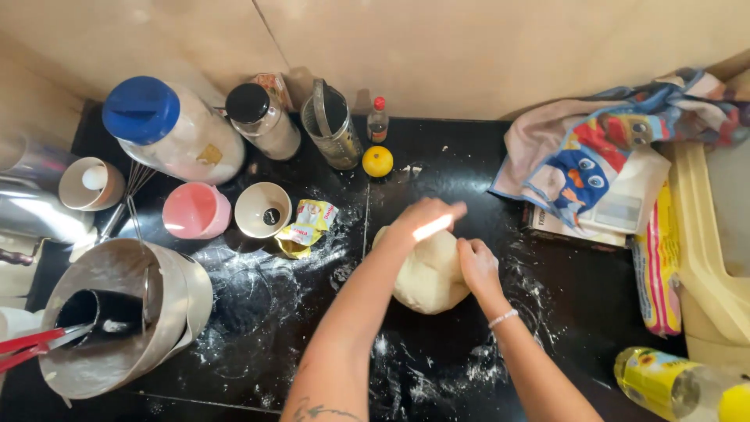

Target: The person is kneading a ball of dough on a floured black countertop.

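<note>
So, quick rundown of what's on view:
dough: pale lump of dough [428, 273] sitting on the black surface [594, 305], roughly centre, flour dusted all around it
left hand: left hand [422, 221] lies on the far top edge of the dough, fingers curled down over it; grip is pressed onto the dough, not pinching anything
right hand: right hand [477, 267] is flat against the dough's right side, fingers together, thin bracelet at the wrist
just left of the dough: crumpled yellow packet [306, 227], then a cream bowl [262, 209] and a pink cup [196, 211]
back row: big jar with a blue lid [172, 129], black-lidded jar [262, 119], metal grater [334, 125], small red-capped bottle [378, 119], and a lemon [377, 161]
right side: colourful cartoon towel [601, 148] draped over a kitchen scale [621, 211]
bottom right corner: yellow-labelled bottle [672, 383] lying down
</note>
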